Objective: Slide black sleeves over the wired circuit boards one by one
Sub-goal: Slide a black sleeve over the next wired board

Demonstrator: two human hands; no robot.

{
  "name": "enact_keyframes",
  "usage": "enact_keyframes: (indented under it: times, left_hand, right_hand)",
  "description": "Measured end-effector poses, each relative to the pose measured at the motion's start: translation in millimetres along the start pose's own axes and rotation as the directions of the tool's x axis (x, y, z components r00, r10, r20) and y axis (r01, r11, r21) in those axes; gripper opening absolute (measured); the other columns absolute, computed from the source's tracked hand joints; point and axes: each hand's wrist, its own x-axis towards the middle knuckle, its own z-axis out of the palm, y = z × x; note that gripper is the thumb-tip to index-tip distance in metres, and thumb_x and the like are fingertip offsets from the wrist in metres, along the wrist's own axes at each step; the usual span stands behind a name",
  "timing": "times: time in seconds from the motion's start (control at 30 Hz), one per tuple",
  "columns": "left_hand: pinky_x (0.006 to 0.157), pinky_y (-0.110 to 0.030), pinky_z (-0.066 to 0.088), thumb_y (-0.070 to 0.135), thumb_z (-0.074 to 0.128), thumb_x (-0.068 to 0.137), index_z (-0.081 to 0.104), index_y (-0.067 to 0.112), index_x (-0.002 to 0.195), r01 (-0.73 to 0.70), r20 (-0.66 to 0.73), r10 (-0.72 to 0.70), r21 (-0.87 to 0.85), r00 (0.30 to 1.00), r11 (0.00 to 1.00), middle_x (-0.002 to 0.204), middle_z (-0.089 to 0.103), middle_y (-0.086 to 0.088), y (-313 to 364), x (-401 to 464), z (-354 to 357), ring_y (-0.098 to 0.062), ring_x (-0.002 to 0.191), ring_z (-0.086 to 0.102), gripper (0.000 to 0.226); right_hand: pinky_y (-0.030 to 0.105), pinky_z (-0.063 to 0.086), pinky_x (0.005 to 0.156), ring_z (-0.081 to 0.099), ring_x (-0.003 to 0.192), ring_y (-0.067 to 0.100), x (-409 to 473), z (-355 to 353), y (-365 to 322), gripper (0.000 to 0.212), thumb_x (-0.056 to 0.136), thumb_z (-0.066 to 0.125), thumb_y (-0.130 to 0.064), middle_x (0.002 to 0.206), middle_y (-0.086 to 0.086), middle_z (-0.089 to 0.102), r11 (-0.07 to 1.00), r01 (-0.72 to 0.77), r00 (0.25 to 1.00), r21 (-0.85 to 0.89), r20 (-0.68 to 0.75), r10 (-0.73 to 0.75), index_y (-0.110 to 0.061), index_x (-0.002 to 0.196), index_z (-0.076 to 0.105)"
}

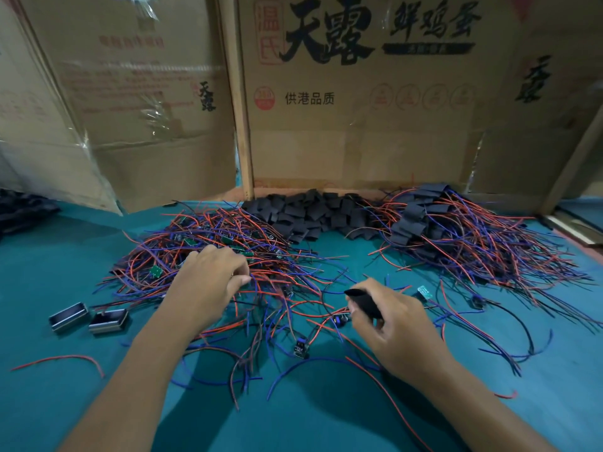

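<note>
A black sleeve (363, 303) is pinched in the right hand (396, 331); the left hand (208, 282), fingers curled into the wire pile (208, 252) at centre left, seems to be picking a board, to be drawn out next.

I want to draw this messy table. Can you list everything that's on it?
Bare green circuit boards with red and blue wires: many, tangled heap, left-centre.
Empty black sleeves: many, pile at back centre.
Sleeved boards with wires: many, heap at right.
Loose wired boards: a few, front centre.
Small metal-edged black blocks: two, left.
Teal table cover: one.
Brown cardboard boxes: several, behind.
Left hand: on the bare-board heap.
Right hand: grip holds one black sleeve.
</note>
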Motion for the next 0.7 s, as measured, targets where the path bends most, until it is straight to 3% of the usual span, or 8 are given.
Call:
enact_keyframes:
  times: [0.13,0.27,0.33,0.47,0.57,0.7]
  left_hand:
    - [0.079,-0.039,0.038,0.025,0.057,0.099,0.055,0.027,0.088,-0.051,-0.068,0.033,-0.289,0.997,0.956,0.08,0.061,0.003,10,-4,-7,-0.019,0.081,0.055,0.012]
    - [0.087,-0.031,0.043,0.036,0.056,0.096,0.056,0.034,0.099,-0.135,-0.105,0.097,-0.47,0.99,0.872,0.095,0.062,0.014,23,-8,-2,-0.008,0.096,0.056,0.003]
    - [0.085,-0.023,0.042,0.043,0.059,0.091,0.057,0.038,0.102,-0.176,-0.165,0.102,-0.538,0.981,0.824,0.098,0.062,0.019,28,-10,-2,-0.006,0.098,0.057,0.013]
    - [0.081,-0.019,0.039,0.038,0.068,0.088,0.067,0.028,0.105,-0.351,-0.335,0.224,-0.391,0.915,0.85,0.099,0.06,0.021,35,-9,-4,0.0,0.093,0.052,0.019]
    - [0.078,-0.012,0.039,0.029,0.067,0.088,0.073,0.019,0.107,-0.383,-0.398,0.234,-0.352,0.887,0.854,0.101,0.062,0.011,43,-10,-5,0.006,0.088,0.053,0.023]
    - [0.071,-0.02,0.052,0.022,0.065,0.089,0.073,0.014,0.103,-0.422,-0.409,0.277,-0.324,0.87,0.847,0.099,0.064,0.007,51,-13,-4,0.001,0.07,0.06,0.018]
  right_hand:
    - [0.029,0.042,0.055,0.049,0.059,0.008,2,-2,1,0.006,0.09,0.052,-0.031,0.069,-0.011,0.057,1.0,-0.031,0.999,0.005,-0.029,0.031,-0.026,0.092,0.055]
    - [0.04,0.047,0.059,0.055,0.062,0.017,2,-3,1,0.008,0.09,0.053,-0.03,0.071,-0.008,0.061,0.998,-0.052,0.997,-0.021,-0.053,0.05,-0.023,0.093,0.057]
    - [0.04,0.048,0.058,0.055,0.062,0.017,2,-3,0,0.01,0.09,0.052,-0.031,0.072,-0.008,0.062,0.998,-0.067,0.996,-0.022,-0.067,0.065,-0.023,0.093,0.057]
    - [0.039,0.047,0.06,0.057,0.066,0.018,2,-5,-1,0.013,0.092,0.052,-0.033,0.076,-0.01,0.063,0.997,-0.073,0.994,-0.029,-0.086,0.07,-0.022,0.093,0.057]
    - [0.036,0.047,0.061,0.057,0.071,0.016,2,-5,-6,0.012,0.092,0.054,-0.031,0.079,-0.01,0.062,0.999,-0.032,0.997,-0.032,-0.076,0.029,-0.02,0.094,0.059]
    - [0.036,0.049,0.065,0.056,0.075,0.013,1,-4,-13,0.018,0.095,0.049,-0.035,0.085,-0.01,0.061,0.997,0.08,0.997,-0.022,0.018,-0.079,-0.021,0.098,0.059]
